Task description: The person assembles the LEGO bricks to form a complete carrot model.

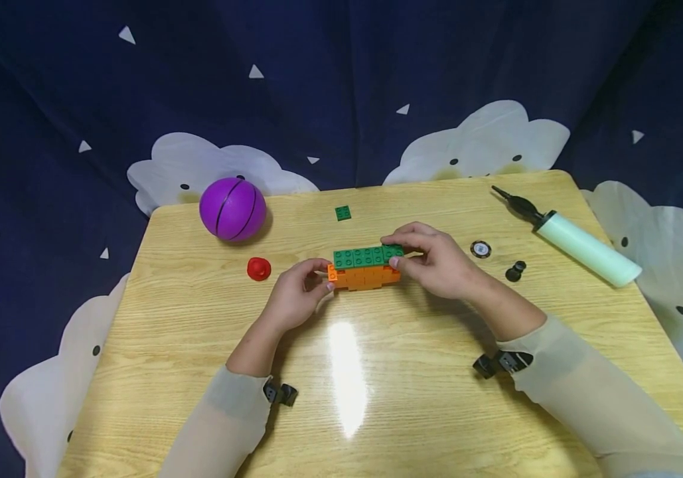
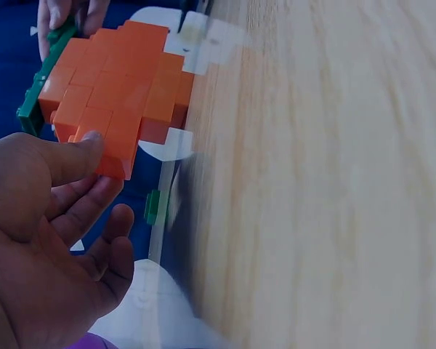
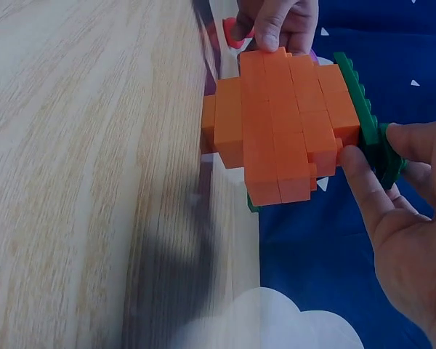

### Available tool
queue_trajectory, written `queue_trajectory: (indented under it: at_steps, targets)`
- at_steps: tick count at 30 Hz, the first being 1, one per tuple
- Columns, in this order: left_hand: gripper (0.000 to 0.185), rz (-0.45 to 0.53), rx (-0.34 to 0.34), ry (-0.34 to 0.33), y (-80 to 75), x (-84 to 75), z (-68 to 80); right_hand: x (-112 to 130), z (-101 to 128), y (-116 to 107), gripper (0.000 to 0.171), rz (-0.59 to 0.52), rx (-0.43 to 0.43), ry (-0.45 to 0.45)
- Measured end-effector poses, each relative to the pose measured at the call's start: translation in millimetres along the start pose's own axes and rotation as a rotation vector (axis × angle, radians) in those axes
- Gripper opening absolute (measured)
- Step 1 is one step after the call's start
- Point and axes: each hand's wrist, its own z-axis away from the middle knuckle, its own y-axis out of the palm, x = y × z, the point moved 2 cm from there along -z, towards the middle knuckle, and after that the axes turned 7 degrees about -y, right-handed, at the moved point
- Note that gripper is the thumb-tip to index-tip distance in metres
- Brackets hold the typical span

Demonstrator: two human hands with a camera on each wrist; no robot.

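Note:
An orange toy-brick build [image 1: 365,277], stepped in outline, stands at the middle of the table with a row of green bricks [image 1: 358,257] along its top. In the left wrist view its orange side [image 2: 120,83] faces the camera. My left hand [image 1: 295,295] pinches the orange left end between thumb and fingers. At the other end my right hand [image 1: 439,262] grips a green brick [image 3: 391,156] at the end of the green row. The right wrist view shows one fingertip touching the orange side below it.
Behind the build lies a small green brick [image 1: 343,213]. A red toy hat [image 1: 259,269] and a purple ball [image 1: 233,210] are to the left. On the right are a round chip [image 1: 480,249], a small black piece [image 1: 516,271] and a hand pump [image 1: 586,247].

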Motion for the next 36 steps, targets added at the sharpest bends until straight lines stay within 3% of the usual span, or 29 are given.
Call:
queue_trajectory:
  at_steps: [12, 22, 28, 36]
  targets:
    - [0.037, -0.017, -0.007, 0.007, -0.1, -0.3, -0.9, -2.6, -0.8, 2.8, 0.032, -0.141, -0.009, 0.081]
    - [0.038, -0.016, 0.001, -0.004, -0.2, -0.3, -1.0, -4.0, -0.3, 2.5, 0.034, -0.133, 0.01, 0.067]
    - [0.038, -0.008, 0.005, -0.002, -0.7, 1.1, -2.2, -10.0, 0.9, 0.8, 0.042, -0.084, 0.02, 0.021]
    - [0.038, 0.012, 0.013, -0.006, -0.2, 1.7, -2.1, -17.7, 5.6, 0.5, 0.052, -0.095, 0.04, 0.034]
